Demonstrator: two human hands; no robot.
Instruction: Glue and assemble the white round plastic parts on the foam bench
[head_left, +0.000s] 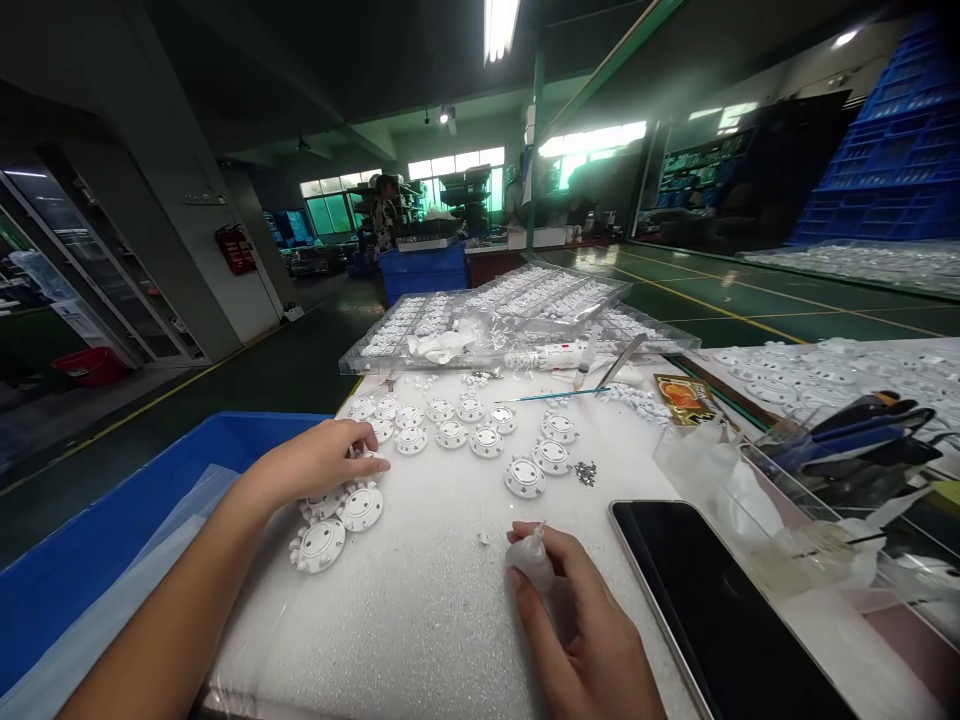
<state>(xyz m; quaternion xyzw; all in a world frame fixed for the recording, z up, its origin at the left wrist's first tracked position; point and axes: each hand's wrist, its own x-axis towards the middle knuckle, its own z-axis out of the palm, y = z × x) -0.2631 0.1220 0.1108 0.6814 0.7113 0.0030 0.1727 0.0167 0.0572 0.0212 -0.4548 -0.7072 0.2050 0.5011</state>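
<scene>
Table point(420, 600): your working surface; clutter at its right side leaves little slack, so a wide swing could snag something.
Bin point(251, 430): close along the left edge; discs point(322, 545) nudged outward might fall in.
Phone point(720, 600): just beside your right hand point(585, 620); drifting outward could bump it.
Left hand point(319, 455): your fingers curl over the left-hand discs; whether you pinch one, I cannot tell. A dragging thumb could jostle them.
Right hand: you grip the bottle point(531, 565), nozzle up; squeezing hard could spurt any contents.
Discs: grouped under your left hand and across mid-table; crowding risks knocks.
Bits point(586, 473): loose heap; brushing knuckles may scatter them.
</scene>
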